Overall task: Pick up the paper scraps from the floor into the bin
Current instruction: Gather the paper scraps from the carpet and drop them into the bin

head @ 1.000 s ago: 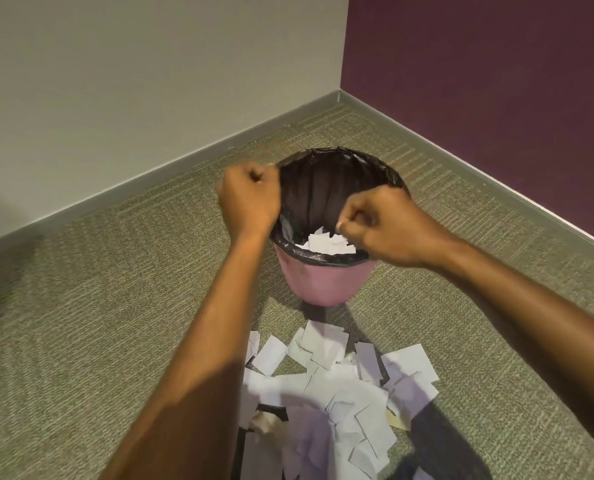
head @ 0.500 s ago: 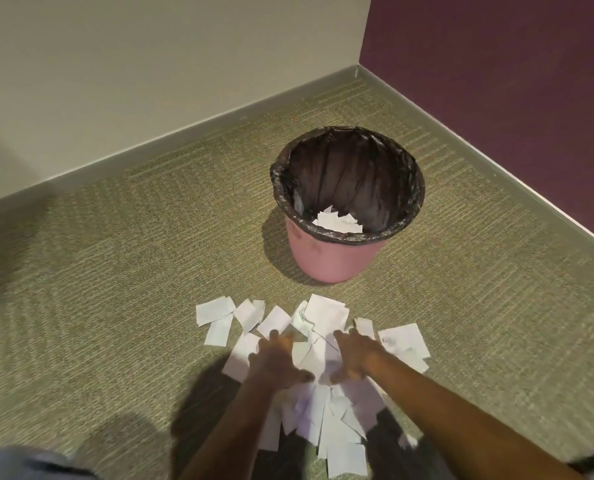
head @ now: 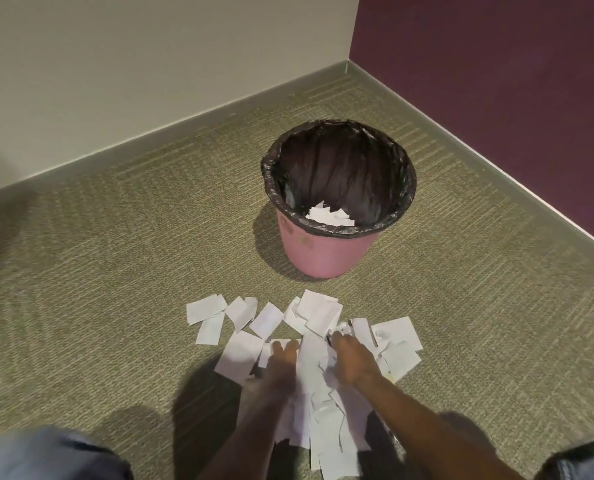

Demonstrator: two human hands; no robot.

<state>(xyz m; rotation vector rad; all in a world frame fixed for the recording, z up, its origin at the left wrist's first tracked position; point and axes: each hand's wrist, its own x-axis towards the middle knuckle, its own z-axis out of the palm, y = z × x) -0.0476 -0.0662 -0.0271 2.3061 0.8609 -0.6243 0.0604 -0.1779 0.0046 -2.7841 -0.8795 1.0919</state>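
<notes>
A pink bin (head: pixel 323 254) with a black liner stands upright on the carpet, with a few white scraps (head: pixel 330 216) inside it. In front of it a loose pile of white paper scraps (head: pixel 314 382) is spread on the floor. My left hand (head: pixel 280 362) lies on the left part of the pile, its fingers stretched over the paper. My right hand (head: pixel 352 358) is on the right part, fingers curled into crumpled scraps. Both hands are slightly blurred. The pile hides the carpet between my forearms.
The bin is near a room corner, with a beige wall (head: pixel 150 64) behind and a purple wall (head: pixel 496 81) to the right. My knees in blue jeans (head: pixel 46 455) show at both bottom corners. Olive carpet (head: pixel 115 271) surrounds the pile.
Both hands have come down from the bin's rim to the scrap pile on the floor. Since half a second ago they have drawn the paper slightly together.
</notes>
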